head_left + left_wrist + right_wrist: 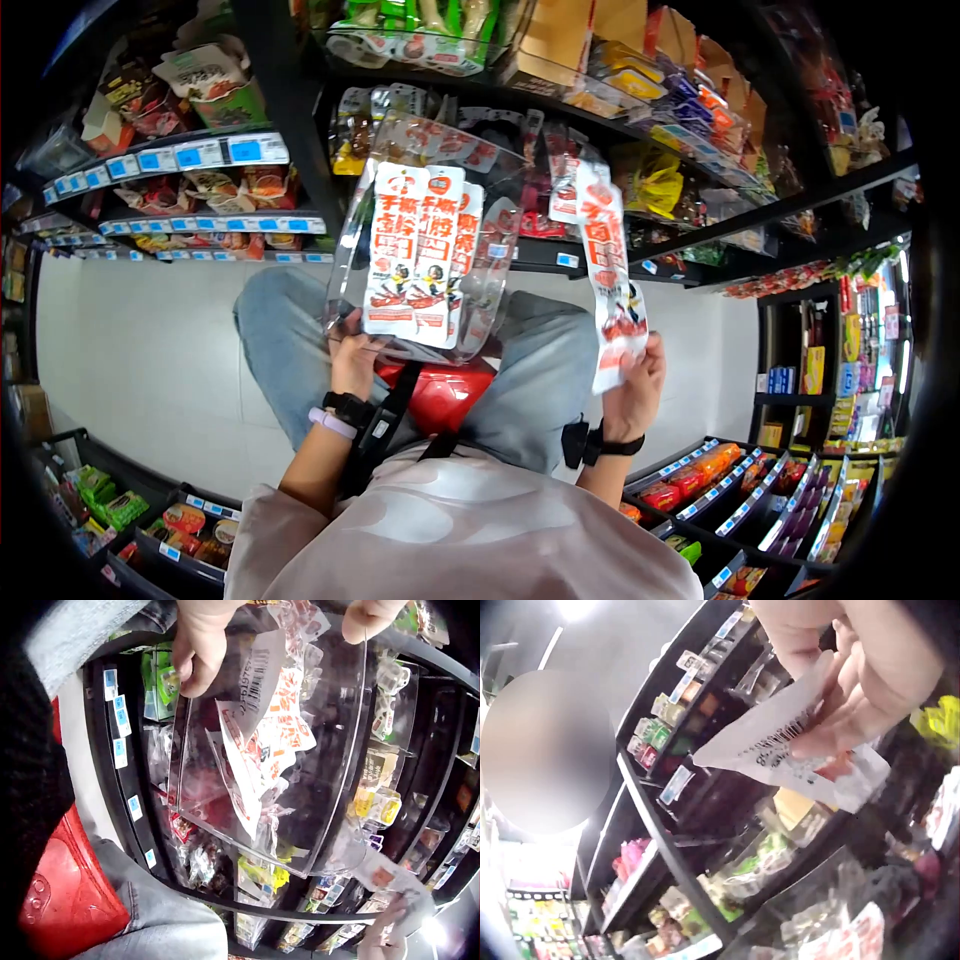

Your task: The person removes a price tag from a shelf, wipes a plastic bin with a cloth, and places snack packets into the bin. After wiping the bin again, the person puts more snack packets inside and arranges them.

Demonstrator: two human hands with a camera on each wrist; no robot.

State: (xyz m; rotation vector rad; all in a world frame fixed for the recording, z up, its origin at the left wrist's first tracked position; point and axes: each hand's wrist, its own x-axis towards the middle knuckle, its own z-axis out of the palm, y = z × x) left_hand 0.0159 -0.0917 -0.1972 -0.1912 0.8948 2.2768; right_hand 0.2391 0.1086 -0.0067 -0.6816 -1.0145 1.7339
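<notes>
My left hand (355,360) grips the near edge of a clear plastic bin (345,285), its fingers and thumb on the rim in the left wrist view. Inside lie several white snack packets (412,255) with red lettering and a cartoon figure. More small packets show through the bin's right side. Over to the right, my right hand (638,385) pinches the lower end of one long white snack packet (612,280) with the same print. In the right wrist view that packet (780,750) is bent and shows a barcode on its back.
Shelves of packaged snacks (420,40) stand in front, with blue price tags (245,150) along the left ones. A red stool (440,390) is between the person's knees. Low racks of snacks (690,485) flank the person behind, and a dark shelf bar (780,205) juts out at right.
</notes>
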